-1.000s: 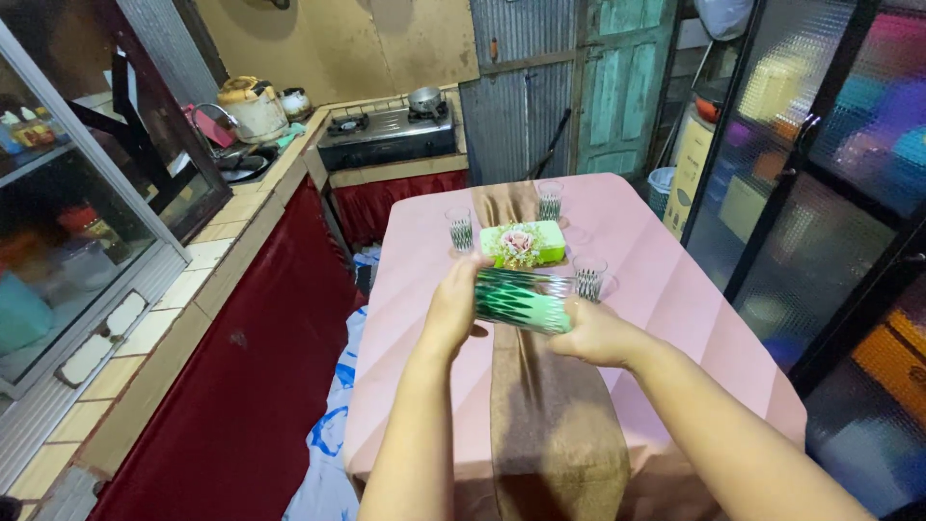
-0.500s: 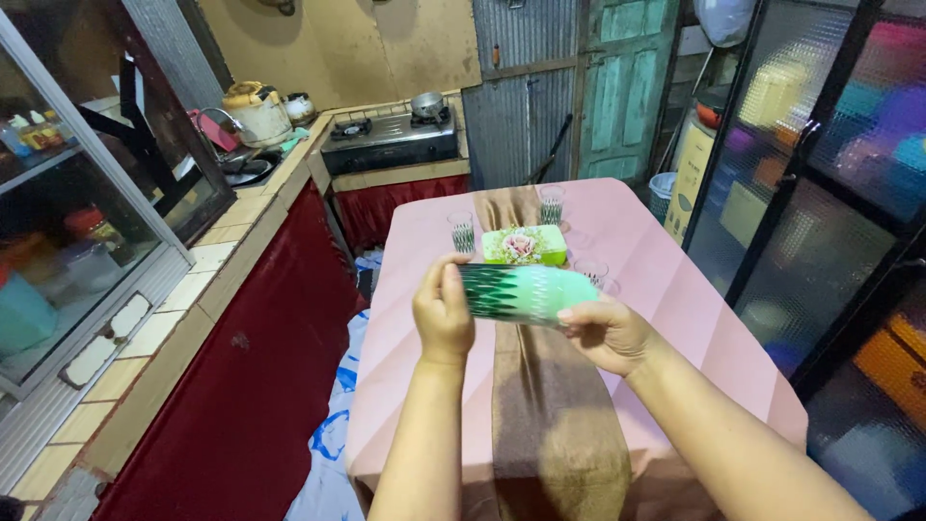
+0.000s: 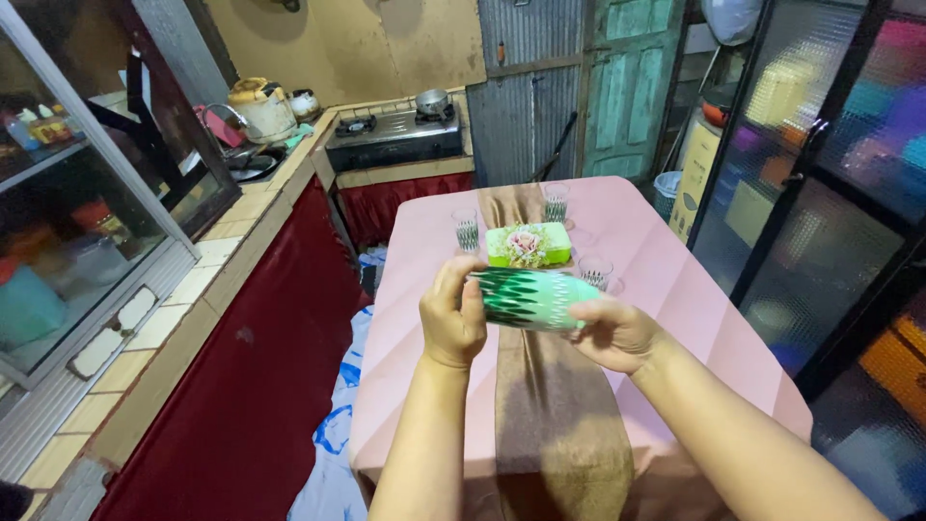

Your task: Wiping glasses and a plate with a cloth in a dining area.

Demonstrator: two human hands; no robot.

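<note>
Both forearms reach out over the near edge of the worktop [image 3: 675, 289], which wears a pink cloth with a brown satin runner [image 3: 555, 415] down its middle. The left hand [image 3: 451, 314] and the right hand [image 3: 612, 333] are each clamped on one end of a green glass tumbler with a dark leaf-like pattern [image 3: 531, 297], lying on its side between them, in the air above the runner and clear of the cloth. The left hand wraps the end that looks like the mouth, fingers curled over it, while the right cups the other end from below; held at both ends like this, the tumbler is steadied and its patterned wall is turned up toward the camera, as if being looked over.

Just beyond the tumbler, near the middle of the worktop, sits a lime-green rectangular box with a pink flower on its lid [image 3: 528, 244]. Three small clear patterned glasses stand around it: one to its left [image 3: 466, 231], one behind it toward the far edge [image 3: 555, 204], one to its right [image 3: 595, 271], spaced apart rather than stacked.

Past the far edge, a steel two-burner gas stove [image 3: 395, 138] carries a small metal pot [image 3: 433, 100], and a tiled counter [image 3: 222, 241] runs along the left wall
</note>
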